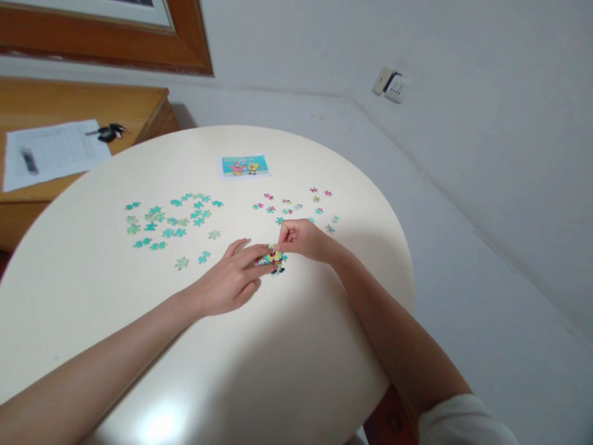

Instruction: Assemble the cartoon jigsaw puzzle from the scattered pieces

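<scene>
A small joined patch of jigsaw puzzle (277,257), with yellow, red and teal print, lies on the round white table (194,358). My left hand (234,278) rests over its left side, fingers spread and touching it. At the patch's upper right edge, my right hand (303,240) has thumb and forefinger pinched together; a puzzle piece may be between them, but the fingertips hide it. Loose teal puzzle pieces (179,233) lie beyond my left hand. Pink, yellow and teal pieces (288,211) are scattered just past my right hand.
A picture card (245,166) with cartoon figures lies toward the table's far side. To the left stands a wooden desk (139,105) bearing a printed paper (55,148) and keys (111,131). White walls (486,154) border the table behind and to the right.
</scene>
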Demonstrator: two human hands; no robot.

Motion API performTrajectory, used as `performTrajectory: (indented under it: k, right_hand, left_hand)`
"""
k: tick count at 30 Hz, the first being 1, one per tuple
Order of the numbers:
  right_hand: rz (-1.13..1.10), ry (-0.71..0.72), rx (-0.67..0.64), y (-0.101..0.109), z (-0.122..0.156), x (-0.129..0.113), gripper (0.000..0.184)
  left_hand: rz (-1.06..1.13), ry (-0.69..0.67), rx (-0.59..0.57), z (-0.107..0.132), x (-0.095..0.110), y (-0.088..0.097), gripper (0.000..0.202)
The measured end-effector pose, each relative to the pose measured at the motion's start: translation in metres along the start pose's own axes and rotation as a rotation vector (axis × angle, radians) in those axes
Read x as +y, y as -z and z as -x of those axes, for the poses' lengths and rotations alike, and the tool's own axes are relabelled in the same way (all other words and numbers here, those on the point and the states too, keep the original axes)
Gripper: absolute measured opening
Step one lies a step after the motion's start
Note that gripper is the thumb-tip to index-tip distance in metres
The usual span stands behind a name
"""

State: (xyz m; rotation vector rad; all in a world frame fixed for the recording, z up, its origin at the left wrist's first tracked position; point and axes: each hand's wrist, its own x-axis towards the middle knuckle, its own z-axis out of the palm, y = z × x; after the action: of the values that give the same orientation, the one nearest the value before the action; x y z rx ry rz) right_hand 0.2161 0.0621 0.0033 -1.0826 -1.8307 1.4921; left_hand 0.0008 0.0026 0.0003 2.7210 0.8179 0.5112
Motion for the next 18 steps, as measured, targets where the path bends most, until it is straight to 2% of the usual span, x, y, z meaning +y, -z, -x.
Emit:
performTrajectory:
  k: [7,13,15,18]
  right_hand:
    - [-0.061,-0.004,0.249,-0.0005,-0.0044,-0.0009,0.04]
    - [-0.047,0.011,0.367,0.0007,-0.008,0.0034,0.042]
    - [-0.036,0.01,0.416,0.0017,-0.0088,0.0049,0.041]
    - [-0.018,0.015,0.476,0.003,-0.0094,0.0053,0.041]
  left_hand:
    - [-0.044,-0.004,-0.025,0.0014,-0.0003,-0.0023,0.051]
    - [-0.014,0.006,-0.01,0.0016,0.0005,-0.0034,0.05]
    - [0.041,0.02,0.058,0.0021,-0.0012,-0.0022,0.048]
    - [0.144,0.12,0.234,0.0026,-0.0052,0.001,0.041]
